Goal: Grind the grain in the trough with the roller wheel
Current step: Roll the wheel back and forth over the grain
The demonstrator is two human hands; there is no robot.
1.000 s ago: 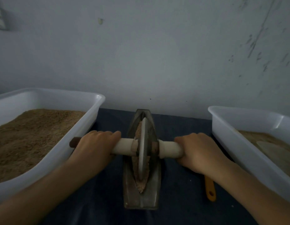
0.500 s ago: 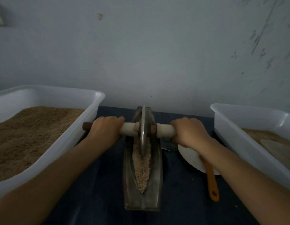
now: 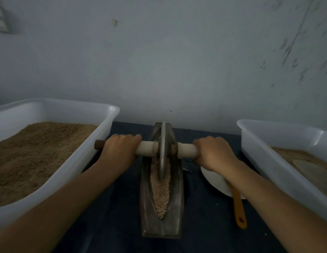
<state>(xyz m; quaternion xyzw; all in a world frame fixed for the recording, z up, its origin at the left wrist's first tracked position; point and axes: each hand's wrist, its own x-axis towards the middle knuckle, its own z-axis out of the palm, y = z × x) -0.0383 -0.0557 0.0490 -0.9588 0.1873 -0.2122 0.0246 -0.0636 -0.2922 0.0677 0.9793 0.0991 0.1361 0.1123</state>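
A: Near end first?
B: Trough [image 3: 161,229] sat lengthwise on the dark cloth [image 3: 113,216], its near half showing coarse grain [image 3: 160,196] in the groove, uncovered.
A: Hands?
B: Left hand [image 3: 120,152] clenched round the left end of the axle [image 3: 145,148], right hand [image 3: 213,152] clenched round the right end. Wheel [image 3: 162,150] stood upright in the groove toward the far end, rim in the grain.
A: Step?
B: Mid-grind, I'd say at the far turn of a stroke. Next move probably called for pulling back toward the body with even pressure both sides, keeping the wheel upright in the groove.
A: Versus a second ago?
B: Wheel had rolled away, from mid-trough to the far part; grain behind it got exposed. A white plate [image 3: 215,181] came into sight under the right wrist, beside the orange handle [image 3: 239,209].
A: Far?
B: Bins left [image 3: 104,136] and right [image 3: 268,143], both holding meal, against the wall [image 3: 177,61].
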